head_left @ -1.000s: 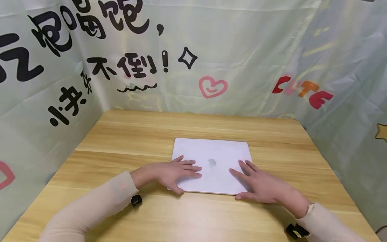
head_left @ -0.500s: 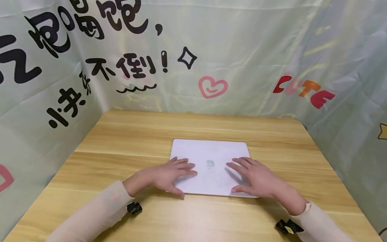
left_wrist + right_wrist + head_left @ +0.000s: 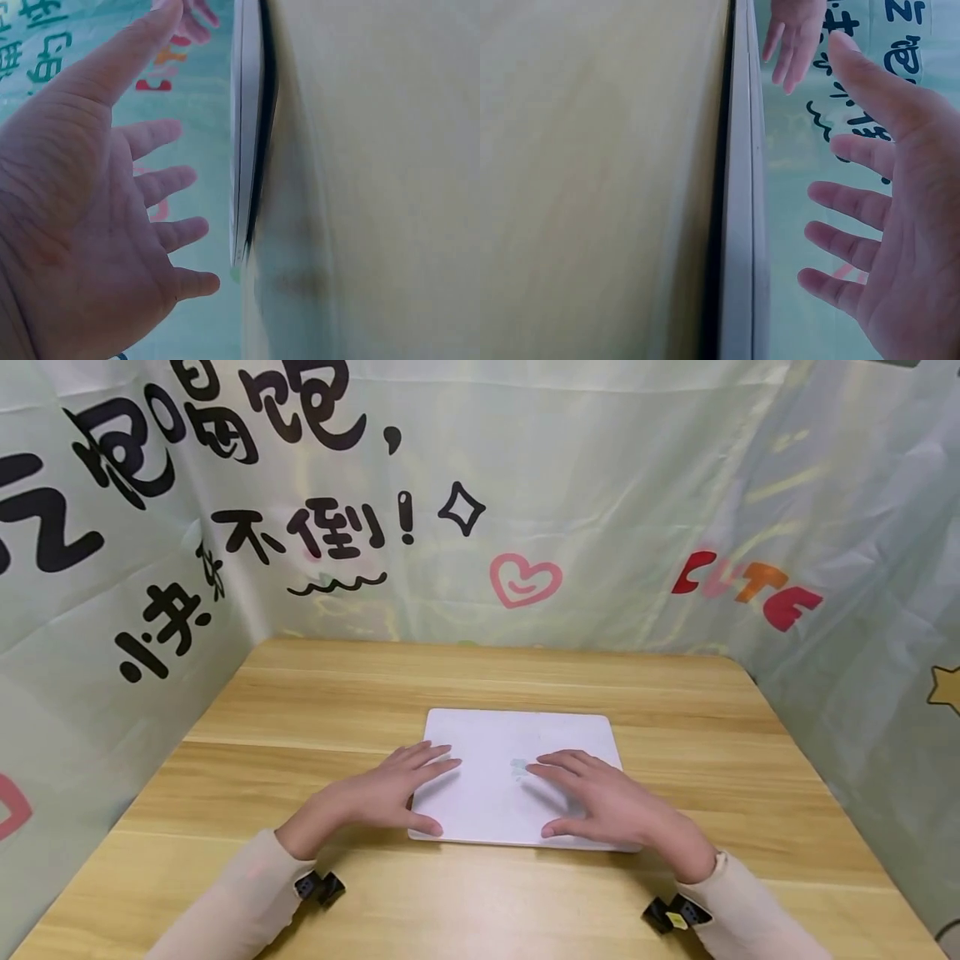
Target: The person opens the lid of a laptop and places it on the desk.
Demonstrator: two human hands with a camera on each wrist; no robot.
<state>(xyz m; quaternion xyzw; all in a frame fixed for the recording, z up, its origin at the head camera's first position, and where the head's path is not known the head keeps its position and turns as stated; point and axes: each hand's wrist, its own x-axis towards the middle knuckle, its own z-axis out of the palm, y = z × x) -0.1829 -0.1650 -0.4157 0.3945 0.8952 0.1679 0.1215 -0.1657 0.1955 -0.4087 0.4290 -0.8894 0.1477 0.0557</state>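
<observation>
A closed silver laptop [image 3: 487, 810] with a logo on its lid lies flat on the wooden table. Over its left side is my left hand [image 3: 382, 789], fingers spread and holding nothing. My right hand [image 3: 611, 802] hovers above the right half of the lid, its fingertips beside the logo. In the left wrist view, a gap shows between the left fingers [image 3: 176, 184] and the laptop's thin edge [image 3: 246, 135]. The right wrist view likewise shows the right fingers [image 3: 844, 247] apart from the laptop's side [image 3: 742, 225].
The wooden table [image 3: 480, 910] extends around the laptop on every side. Pale printed curtains [image 3: 600, 485] with black lettering and a pink heart [image 3: 525, 581] hang behind it and along both sides. A small black device [image 3: 321, 887] sits at each wrist.
Both hands have lifted off the laptop's lid. The left hand has shifted left toward the laptop's edge, and the right hand has moved left toward the logo. The laptop stays closed.
</observation>
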